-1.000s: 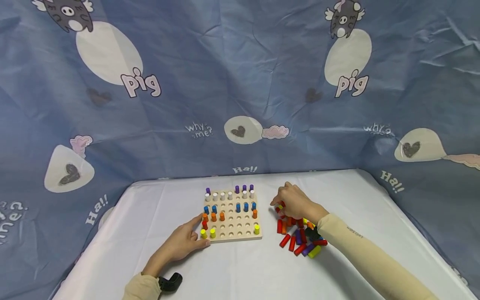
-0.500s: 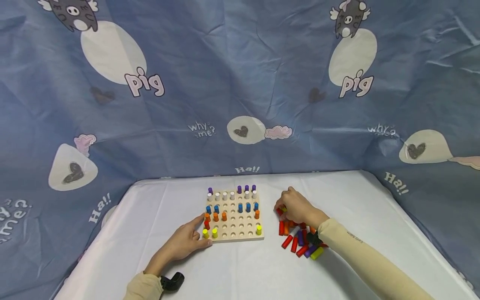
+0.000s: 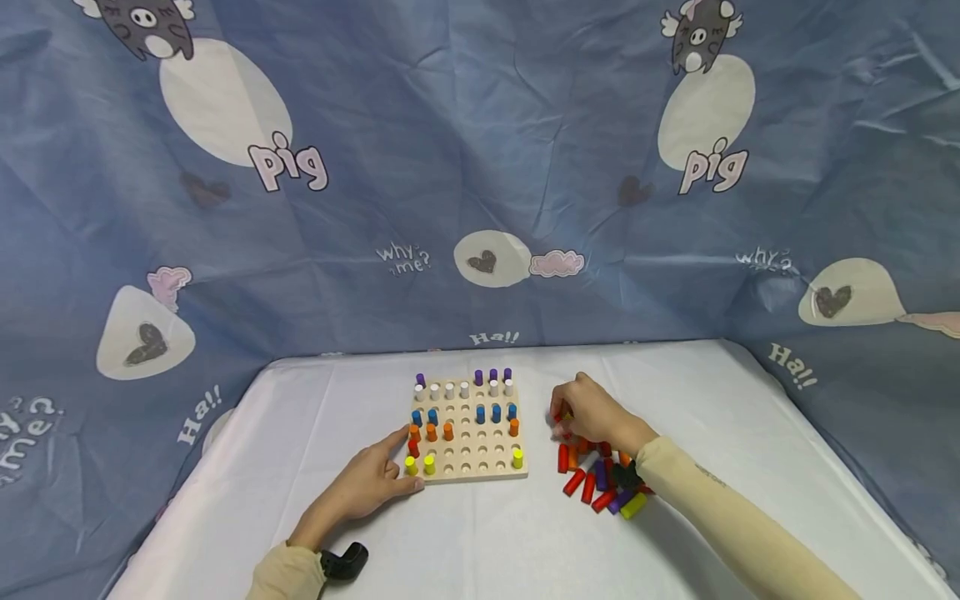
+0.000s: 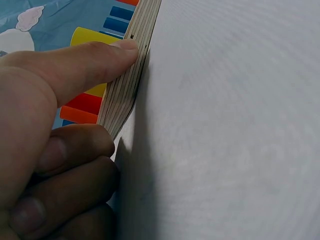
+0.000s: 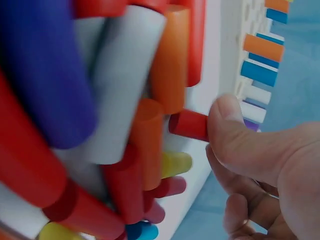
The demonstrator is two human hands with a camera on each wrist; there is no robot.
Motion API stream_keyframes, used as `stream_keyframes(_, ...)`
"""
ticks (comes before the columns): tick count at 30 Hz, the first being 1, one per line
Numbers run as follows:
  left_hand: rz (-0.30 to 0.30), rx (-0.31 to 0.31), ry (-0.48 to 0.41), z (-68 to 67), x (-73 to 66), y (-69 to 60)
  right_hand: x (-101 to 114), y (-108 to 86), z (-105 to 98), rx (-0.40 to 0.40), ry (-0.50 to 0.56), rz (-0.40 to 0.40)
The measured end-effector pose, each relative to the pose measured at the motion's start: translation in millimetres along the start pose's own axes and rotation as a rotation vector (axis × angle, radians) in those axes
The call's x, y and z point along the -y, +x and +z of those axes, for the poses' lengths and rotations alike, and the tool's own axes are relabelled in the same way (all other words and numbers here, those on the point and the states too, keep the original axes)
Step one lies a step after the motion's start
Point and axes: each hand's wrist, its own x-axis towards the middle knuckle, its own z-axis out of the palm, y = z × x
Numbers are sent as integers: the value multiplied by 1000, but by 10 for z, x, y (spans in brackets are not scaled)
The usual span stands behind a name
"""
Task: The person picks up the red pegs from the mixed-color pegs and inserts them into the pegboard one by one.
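Observation:
A wooden pegboard (image 3: 480, 479) lies on the table, with purple, white, blue, orange, red and yellow pegs standing in some of its holes. My left hand (image 3: 369, 482) holds its near left corner. The left thumb (image 4: 95, 62) presses on the layered front edge, and the other fingers lie curled by the side. Right of the board, my right hand (image 3: 592, 410) is over the far end of a pile of loose pegs (image 3: 588, 487). In the right wrist view its thumb and a finger pinch a red peg (image 5: 189, 125). The hand hides part of the pile.
A white cloth (image 3: 480, 550) covers the table. Behind it hangs a blue printed curtain (image 3: 480, 167). Several red, purple, white, orange and yellow pegs lie jumbled under the right wrist. Each wrist wears a black device (image 3: 345, 563).
The right hand's fingers have drawn in at the pile's far end and now pinch a red peg. The left hand stays at the board's corner. The head view has shifted slightly.

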Motion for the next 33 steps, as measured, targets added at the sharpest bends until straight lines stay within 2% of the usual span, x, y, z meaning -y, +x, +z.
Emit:
stream_keyframes(5, -5, 8, -17, -7, 0, 5, 42, 44, -13, -77, 39, -27)
stream_keyframes(10, 2, 11, -17, -8, -3, 15, 152, 104, 12, -148, 55, 7)
stream_keyframes(17, -2, 8, -13, -23, -14, 31, 415, 178, 55, -321, 97, 29)
stream_keyframes(22, -4, 9, -23, -32, -17, 29, 623, 221, 108, -416, 157, 7)
stream_keyframes(27, -11, 16, -45, -19, -15, 8, 837, 269, 199, -450, 160, -46)
stream_keyframes(33, -9, 12, -53, -15, -10, 9, 1094, 349, 288, -424, 156, -121)
